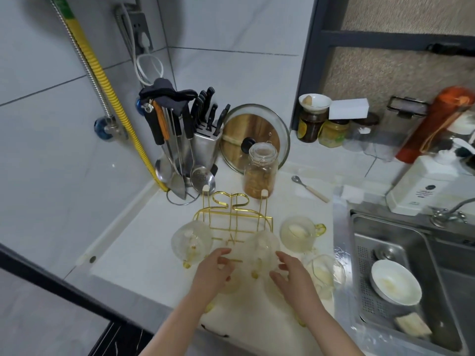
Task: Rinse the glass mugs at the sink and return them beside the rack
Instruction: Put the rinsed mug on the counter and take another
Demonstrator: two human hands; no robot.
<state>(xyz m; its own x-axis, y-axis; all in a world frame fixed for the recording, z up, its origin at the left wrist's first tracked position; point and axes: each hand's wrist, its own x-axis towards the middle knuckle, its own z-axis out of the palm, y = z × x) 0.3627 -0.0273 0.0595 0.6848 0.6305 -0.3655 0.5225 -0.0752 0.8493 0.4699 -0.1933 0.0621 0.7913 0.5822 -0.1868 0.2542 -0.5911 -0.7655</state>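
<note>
Clear glass mugs with yellow-tinted handles stand around a gold wire rack (232,217) on a white tabletop (133,255). One mug (191,241) hangs upside down on the rack's left side, its glass cloudy with droplets. A second inverted mug (264,249) sits at the rack's right side (motion blur softens its outline). Two more stand upright: one mug with a yellow handle (299,233) holding something pale at its bottom, and another mug (325,274) nearer the viewer, close to the sink edge.

The left hand (213,272) reaches forward with fingers loosely spread and slightly bent; its fingertips lie over a low gold bar of the rack, and whether they pinch it cannot be told. The right hand (290,272) is also spread, fingers relaxed, resting against or just beside the second inverted mug without closing round it.

The first hanging mug is just ahead and left of the left hand. The blurred inverted mug lies between the two hands, nearer the right one. The two upright mugs are to the right of the right hand, one ahead, one just beside it.

Further right is a steel sink (434,255) holding a white bowl (395,282). Beyond the hands stand a glass jar (261,170) and a knife block (205,142).
</note>
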